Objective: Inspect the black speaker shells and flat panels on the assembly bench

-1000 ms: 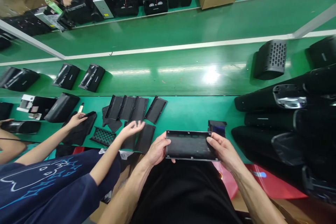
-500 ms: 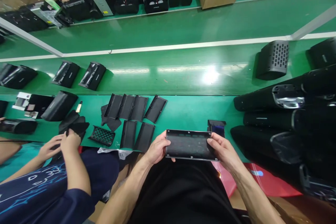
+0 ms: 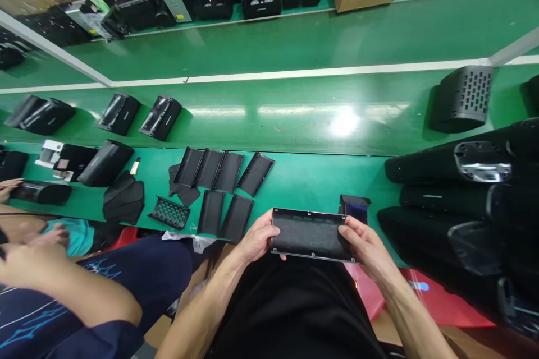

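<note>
The black panel (image 3: 310,236) lies with its long axis crosswise between my left hand (image 3: 257,237) and right hand (image 3: 365,244), each pinching a short end, apparently supporting it beneath.

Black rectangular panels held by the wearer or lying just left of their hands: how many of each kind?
Black rectangular plastic-looking panel, in left hand and right hand: 1
Similar-looking black panels, on green table: 6
Black grid-holed panel, on table: 1
Total: 8

Green worktop (image 3: 311,179) beside a glossy green surface (image 3: 236,132), bright glare (image 3: 344,122), pale rail (image 3: 295,74) across, red seat (image 3: 446,305) below
</note>
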Action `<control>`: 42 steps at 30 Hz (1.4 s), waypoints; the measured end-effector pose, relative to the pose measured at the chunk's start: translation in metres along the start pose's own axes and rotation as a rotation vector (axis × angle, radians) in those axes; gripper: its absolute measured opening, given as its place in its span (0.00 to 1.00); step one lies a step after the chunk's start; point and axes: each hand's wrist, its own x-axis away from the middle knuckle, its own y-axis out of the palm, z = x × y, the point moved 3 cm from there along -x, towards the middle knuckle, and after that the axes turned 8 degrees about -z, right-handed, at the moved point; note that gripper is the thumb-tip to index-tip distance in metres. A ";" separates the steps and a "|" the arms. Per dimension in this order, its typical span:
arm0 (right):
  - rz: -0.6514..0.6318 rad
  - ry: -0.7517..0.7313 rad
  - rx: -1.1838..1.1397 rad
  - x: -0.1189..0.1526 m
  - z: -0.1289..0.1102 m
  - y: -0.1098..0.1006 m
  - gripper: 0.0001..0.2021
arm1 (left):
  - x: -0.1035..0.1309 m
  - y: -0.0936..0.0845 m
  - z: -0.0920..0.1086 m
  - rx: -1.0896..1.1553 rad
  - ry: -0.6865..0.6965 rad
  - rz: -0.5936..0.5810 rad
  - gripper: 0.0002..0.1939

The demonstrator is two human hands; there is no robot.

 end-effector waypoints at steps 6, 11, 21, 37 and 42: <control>-0.004 0.007 -0.008 0.002 0.000 0.001 0.19 | 0.001 0.000 0.001 -0.007 -0.004 0.001 0.21; -0.003 0.015 -0.005 0.002 -0.001 0.003 0.19 | 0.000 -0.004 -0.003 0.006 0.004 -0.012 0.21; 0.000 0.005 0.026 0.002 -0.002 0.004 0.18 | 0.001 -0.004 -0.003 0.006 -0.002 -0.016 0.21; 0.043 -0.108 0.190 0.007 -0.003 -0.009 0.22 | 0.013 -0.009 0.002 -0.136 0.059 -0.061 0.35; 0.049 -0.115 0.206 0.005 0.002 -0.013 0.23 | 0.013 -0.011 0.004 -0.209 0.060 -0.052 0.36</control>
